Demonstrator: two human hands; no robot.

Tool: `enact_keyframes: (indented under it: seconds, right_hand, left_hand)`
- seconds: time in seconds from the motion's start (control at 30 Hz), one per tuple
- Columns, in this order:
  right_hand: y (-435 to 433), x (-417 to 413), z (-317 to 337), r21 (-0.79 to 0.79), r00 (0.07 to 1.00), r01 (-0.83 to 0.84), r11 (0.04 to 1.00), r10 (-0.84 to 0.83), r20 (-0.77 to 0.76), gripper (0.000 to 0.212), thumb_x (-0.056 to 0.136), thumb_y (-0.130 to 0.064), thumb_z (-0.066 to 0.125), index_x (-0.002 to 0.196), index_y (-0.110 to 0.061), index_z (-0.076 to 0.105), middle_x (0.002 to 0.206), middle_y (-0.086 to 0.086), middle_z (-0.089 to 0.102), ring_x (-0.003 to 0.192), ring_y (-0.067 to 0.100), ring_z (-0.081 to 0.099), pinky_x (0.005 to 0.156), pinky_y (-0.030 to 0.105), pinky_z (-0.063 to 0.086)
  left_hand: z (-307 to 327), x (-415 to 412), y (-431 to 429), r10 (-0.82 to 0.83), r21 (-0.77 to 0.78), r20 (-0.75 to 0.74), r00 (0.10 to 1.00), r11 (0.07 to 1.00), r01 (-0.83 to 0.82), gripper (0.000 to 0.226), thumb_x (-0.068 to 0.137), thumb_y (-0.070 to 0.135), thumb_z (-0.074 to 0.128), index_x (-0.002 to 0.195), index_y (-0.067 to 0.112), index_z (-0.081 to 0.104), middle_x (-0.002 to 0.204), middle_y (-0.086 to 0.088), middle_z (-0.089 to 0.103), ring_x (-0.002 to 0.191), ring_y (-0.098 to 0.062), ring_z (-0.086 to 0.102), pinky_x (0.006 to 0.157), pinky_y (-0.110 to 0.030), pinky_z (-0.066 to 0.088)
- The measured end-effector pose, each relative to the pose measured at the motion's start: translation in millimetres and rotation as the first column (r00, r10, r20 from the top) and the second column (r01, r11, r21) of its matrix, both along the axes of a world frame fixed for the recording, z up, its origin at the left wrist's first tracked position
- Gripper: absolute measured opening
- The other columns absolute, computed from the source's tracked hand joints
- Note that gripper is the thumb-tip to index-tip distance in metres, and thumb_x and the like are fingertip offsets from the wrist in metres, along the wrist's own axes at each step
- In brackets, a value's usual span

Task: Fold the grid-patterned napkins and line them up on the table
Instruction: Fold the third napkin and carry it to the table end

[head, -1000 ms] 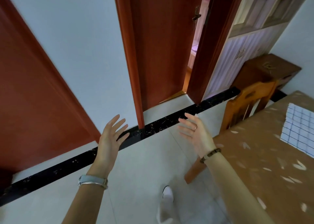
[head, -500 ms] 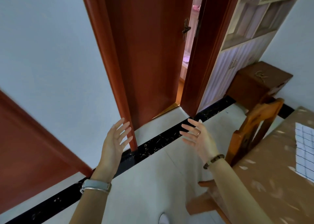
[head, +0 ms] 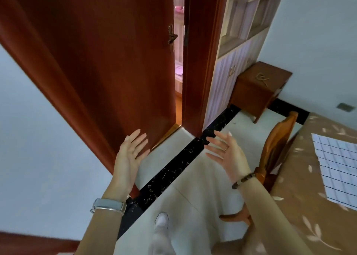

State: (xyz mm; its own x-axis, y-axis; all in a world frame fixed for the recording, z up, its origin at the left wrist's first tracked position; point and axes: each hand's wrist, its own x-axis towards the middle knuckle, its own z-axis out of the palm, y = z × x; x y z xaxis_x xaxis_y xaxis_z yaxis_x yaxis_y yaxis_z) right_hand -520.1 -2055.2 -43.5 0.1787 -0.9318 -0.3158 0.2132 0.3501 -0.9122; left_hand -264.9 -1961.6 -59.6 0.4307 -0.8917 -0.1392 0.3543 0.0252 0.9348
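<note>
Both hands are raised in front of the person, out over the tiled floor (head: 195, 193) and well apart from the bench (head: 301, 189). The left hand (head: 131, 154) is turned palm inward, its fingers (head: 135, 136) straight and a little spread, holding nothing. A pale watch (head: 109, 206) sits on that wrist. The right hand (head: 228, 154) faces it, fingers also stretched out and parted, likewise empty, with a ring (head: 226, 148) on one finger and a beaded bracelet (head: 243, 180) at the wrist. The grid-patterned napkin (head: 340, 167) lies spread flat on the bench's brown leaf-print cloth, off to the right. A wooden chair (head: 274, 148) stands against the bench, between the right hand and the napkin. Ahead, a red-brown door (head: 108, 61) stands ajar.
</note>
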Motion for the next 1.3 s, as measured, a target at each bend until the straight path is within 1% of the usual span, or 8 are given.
enact_keyframes:
  seconds: [0.17, 0.37, 0.5, 0.63, 0.8, 0.9, 1.03, 1.3]
  right_hand:
    - [-58, 10, -8, 0.050, 0.993, 0.114, 0.992, -0.114, 0.014, 0.046, 0.101, -0.043, 0.033, 0.127, -0.013, 0.056, 0.120, 0.012, 0.066, 0.107, 0.031, 0.064, 0.095, 0.048, 0.050]
    - [-127, 42, -11, 0.063, 0.973, 0.228, 0.972, -0.229, 0.018, 0.046, 0.101, -0.043, 0.033, 0.127, -0.014, 0.057, 0.116, 0.010, 0.068, 0.106, 0.030, 0.066, 0.090, 0.045, 0.053]
    - [-162, 57, -14, 0.025, 0.951, 0.307, 0.951, -0.307, 0.015, 0.044, 0.099, -0.047, 0.035, 0.123, -0.018, 0.059, 0.116, 0.008, 0.069, 0.105, 0.028, 0.067, 0.089, 0.045, 0.053]
    - [-186, 60, -13, 0.045, 0.921, 0.386, 0.921, -0.388, 0.040, 0.042, 0.101, -0.045, 0.034, 0.121, -0.019, 0.060, 0.116, 0.009, 0.069, 0.106, 0.029, 0.066, 0.091, 0.047, 0.052]
    - [-213, 48, -10, 0.031, 0.885, 0.465, 0.885, -0.465, 0.024, 0.043, 0.101, -0.044, 0.033, 0.124, -0.017, 0.059, 0.118, 0.009, 0.068, 0.106, 0.030, 0.066, 0.091, 0.046, 0.052]
    - [-231, 34, -12, 0.022, 0.868, 0.497, 0.868, -0.497, -0.008, 0.043, 0.102, -0.043, 0.031, 0.127, -0.020, 0.057, 0.121, 0.007, 0.066, 0.108, 0.028, 0.065, 0.092, 0.044, 0.052]
    - [-259, 12, -18, -0.005, 0.842, 0.538, 0.843, -0.538, -0.033, 0.047, 0.101, -0.044, 0.030, 0.133, -0.019, 0.054, 0.125, 0.007, 0.064, 0.110, 0.027, 0.064, 0.093, 0.044, 0.052]
    - [-343, -41, -11, -0.048, 0.786, 0.617, 0.786, -0.618, -0.004, 0.041, 0.102, -0.045, 0.028, 0.126, -0.024, 0.054, 0.126, 0.003, 0.061, 0.112, 0.025, 0.062, 0.091, 0.040, 0.052]
  left_hand:
    - [-2, 17, -82, -0.123, 0.001, -0.014, 0.992, 0.992, 0.123, 0.051, 0.099, 0.050, 0.033, 0.138, 0.023, 0.052, 0.138, -0.002, 0.059, 0.129, -0.015, 0.054, 0.110, -0.044, 0.040]
    - [-3, 50, -184, -0.241, 0.028, -0.013, 0.971, 0.970, 0.241, 0.049, 0.102, 0.047, 0.031, 0.140, 0.023, 0.051, 0.137, 0.000, 0.060, 0.126, -0.013, 0.057, 0.111, -0.043, 0.040]
    - [2, 67, -243, -0.328, 0.033, 0.015, 0.945, 0.944, 0.327, 0.049, 0.102, 0.047, 0.031, 0.141, 0.024, 0.051, 0.138, 0.001, 0.059, 0.127, -0.013, 0.056, 0.111, -0.042, 0.040]
    - [5, 70, -294, -0.391, 0.032, -0.005, 0.920, 0.920, 0.391, 0.047, 0.104, 0.043, 0.029, 0.140, 0.023, 0.051, 0.139, -0.002, 0.058, 0.128, -0.016, 0.055, 0.109, -0.042, 0.041]
    - [-1, 53, -351, -0.489, 0.032, -0.044, 0.871, 0.871, 0.491, 0.045, 0.104, 0.041, 0.027, 0.137, 0.023, 0.052, 0.137, -0.003, 0.059, 0.125, -0.016, 0.057, 0.109, -0.043, 0.041]
    - [-5, 36, -383, -0.531, 0.043, -0.092, 0.842, 0.843, 0.536, 0.045, 0.104, 0.040, 0.027, 0.136, 0.020, 0.052, 0.137, -0.007, 0.058, 0.127, -0.022, 0.055, 0.111, -0.045, 0.039]
    - [-13, 13, -428, -0.591, 0.041, -0.114, 0.798, 0.800, 0.599, 0.041, 0.104, 0.041, 0.029, 0.130, 0.024, 0.056, 0.136, -0.007, 0.060, 0.126, -0.021, 0.056, 0.111, -0.046, 0.038]
    - [0, -40, -540, -0.680, 0.014, -0.014, 0.733, 0.732, 0.681, 0.049, 0.103, 0.043, 0.029, 0.142, 0.020, 0.047, 0.137, -0.004, 0.059, 0.126, -0.019, 0.057, 0.108, -0.042, 0.041]
